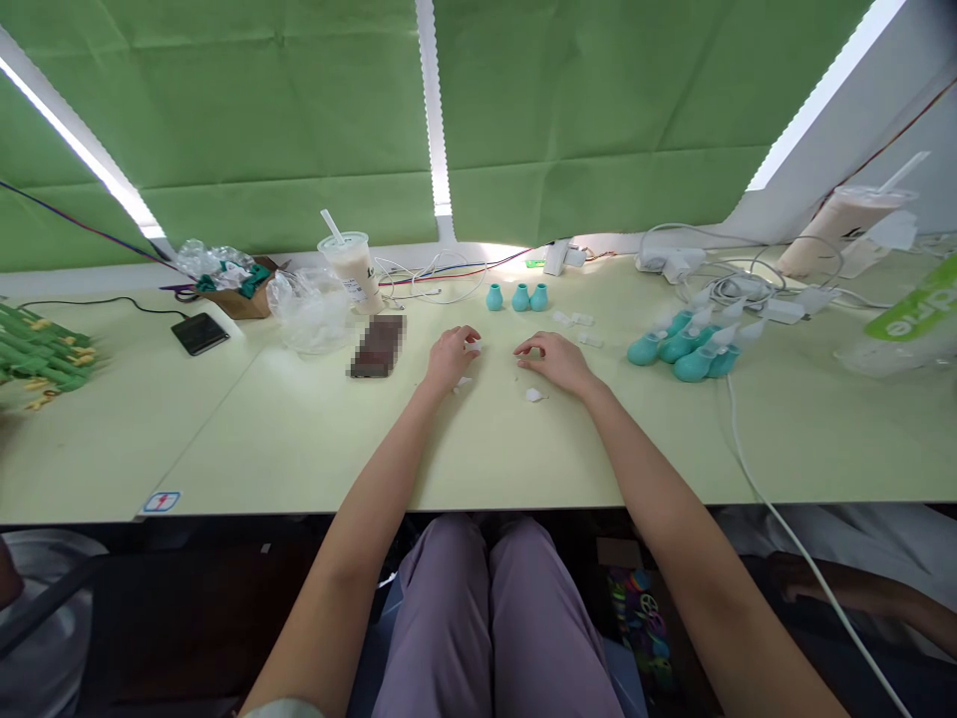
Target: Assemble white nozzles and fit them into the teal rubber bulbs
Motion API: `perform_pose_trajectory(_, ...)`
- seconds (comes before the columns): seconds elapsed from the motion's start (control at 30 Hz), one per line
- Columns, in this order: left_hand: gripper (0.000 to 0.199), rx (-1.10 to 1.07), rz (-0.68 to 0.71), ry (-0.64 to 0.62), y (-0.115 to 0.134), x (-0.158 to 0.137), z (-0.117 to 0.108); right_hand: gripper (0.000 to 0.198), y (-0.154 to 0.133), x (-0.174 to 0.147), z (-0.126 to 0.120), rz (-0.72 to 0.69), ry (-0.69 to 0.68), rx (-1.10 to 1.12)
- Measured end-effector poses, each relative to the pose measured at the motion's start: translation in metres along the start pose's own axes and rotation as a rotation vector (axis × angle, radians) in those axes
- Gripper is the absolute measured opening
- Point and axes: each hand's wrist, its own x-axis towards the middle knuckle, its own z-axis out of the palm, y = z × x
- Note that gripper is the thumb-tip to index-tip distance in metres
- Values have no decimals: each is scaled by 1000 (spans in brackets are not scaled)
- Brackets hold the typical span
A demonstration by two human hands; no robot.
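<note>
My left hand (pixel 451 359) pinches a small white piece (pixel 474 345) between thumb and fingers, just above the table. Across a narrow gap, my right hand (pixel 554 361) is curved with thumb and index finger apart; I see nothing clear between them. One white scrap (pixel 533 395) lies below my right hand, and another scrap (pixel 463 383) sits under my left wrist. Beyond the hands stand a teal rubber bulb (pixel 494 296) and two more side by side (pixel 529 297). Small translucent pieces (pixel 590 340) lie past my right hand.
At right is a cluster of teal bulbs with clear nozzles (pixel 692 364), near white cables (pixel 748 289). To the left are a blurred phone-like dark object (pixel 378 347), a plastic bag (pixel 310 309), a drink cup (pixel 353 274) and a small box (pixel 250 299). People sit on both sides.
</note>
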Motion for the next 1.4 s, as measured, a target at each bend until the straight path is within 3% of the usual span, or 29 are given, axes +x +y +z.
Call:
perform_pose_trajectory(0.4,24,111,-42,-55,-5,-2,-10,15,-3,0,6,2,22,28)
perform_pose_trajectory(0.57,24,104,-58,3,-10,-3,-24,18,1,-1,2,13,42,36)
perform_pose_trajectory(0.73,19,89,-96,70,-17,-2,-36,20,14,3,-4,75,166,80)
perform_pose_trajectory(0.9,18,166,-43,85,-10,-5,-32,23,32,8,-13,133,408,147)
perform_pose_trajectory(1.07,20,156,56,28,26,2,-9,29,47,5,-27,328,736,248)
perform_pose_trajectory(1.2,27,259,327,-175,76,24,27,25,53,4,-34,452,989,374)
perform_pose_trajectory(1.27,32,254,388,-197,101,40,48,21,54,5,-35,410,1042,447)
perform_pose_trajectory(1.4,29,215,481,-258,132,68,89,20,52,9,-30,297,991,562)
